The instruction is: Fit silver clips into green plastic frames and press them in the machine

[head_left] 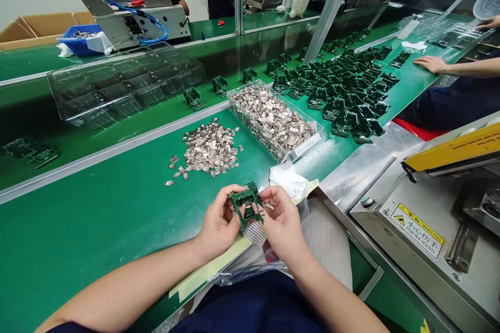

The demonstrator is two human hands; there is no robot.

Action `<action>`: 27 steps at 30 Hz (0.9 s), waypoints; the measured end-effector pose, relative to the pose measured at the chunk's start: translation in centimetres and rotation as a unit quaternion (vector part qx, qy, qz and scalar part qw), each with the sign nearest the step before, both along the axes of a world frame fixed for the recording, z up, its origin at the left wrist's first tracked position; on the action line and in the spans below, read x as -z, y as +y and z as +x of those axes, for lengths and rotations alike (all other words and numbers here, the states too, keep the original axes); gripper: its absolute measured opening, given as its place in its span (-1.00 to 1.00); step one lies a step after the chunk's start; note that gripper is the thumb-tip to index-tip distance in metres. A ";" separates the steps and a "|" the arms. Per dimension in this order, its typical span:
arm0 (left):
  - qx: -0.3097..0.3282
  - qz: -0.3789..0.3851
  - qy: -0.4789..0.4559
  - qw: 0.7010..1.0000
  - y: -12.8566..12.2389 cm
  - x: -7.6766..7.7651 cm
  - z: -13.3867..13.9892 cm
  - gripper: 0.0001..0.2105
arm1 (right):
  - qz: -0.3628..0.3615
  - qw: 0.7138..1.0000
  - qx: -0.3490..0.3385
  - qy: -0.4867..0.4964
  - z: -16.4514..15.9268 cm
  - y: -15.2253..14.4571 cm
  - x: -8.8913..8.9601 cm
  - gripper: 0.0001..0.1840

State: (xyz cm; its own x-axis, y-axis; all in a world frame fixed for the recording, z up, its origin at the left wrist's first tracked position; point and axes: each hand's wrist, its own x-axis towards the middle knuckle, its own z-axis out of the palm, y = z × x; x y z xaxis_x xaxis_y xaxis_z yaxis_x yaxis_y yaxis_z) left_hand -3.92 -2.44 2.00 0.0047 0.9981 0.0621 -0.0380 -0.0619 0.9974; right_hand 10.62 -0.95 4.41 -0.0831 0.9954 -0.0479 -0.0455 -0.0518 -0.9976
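Observation:
Between my hands, over the bench's front edge, is a dark green plastic housing [247, 199] with an open middle. My left hand [219, 223] grips its left side with fingers and thumb. At its right side my right hand [284, 223] is closed on it, thumb and fingers bent; small metal bits show by those fingertips, and I cannot make out whether they are held. Just below the housing lie rows of small metal pieces [255, 235]. A loose pile of small silvery metal parts [211, 148] is beyond my hands, beside a clear box [299, 152] full of similar parts.
Many green housings [347, 88] are heaped at the right back. A white cloth [289, 181] lies right of my hands. A metal machine [414, 229] with a warning label stands at right. Clear trays [128, 86] sit on the belt. A co-worker's hand [432, 64] rests at far right.

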 end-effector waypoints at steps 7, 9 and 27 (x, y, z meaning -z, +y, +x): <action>-0.005 0.000 0.007 1.000 -0.3 -0.5 0.0 -0.73 | -0.030 0.998 0.003 0.058 -0.4 0.1 -0.2 -0.78; -0.004 -0.005 0.011 1.000 -0.4 -0.8 0.0 -0.74 | -0.044 0.997 0.008 0.066 -0.4 0.1 -0.3 -0.76; 0.059 0.012 0.027 0.998 -0.1 -0.7 0.8 -0.72 | -0.032 0.995 0.095 0.003 4.4 -3.8 3.0 -0.70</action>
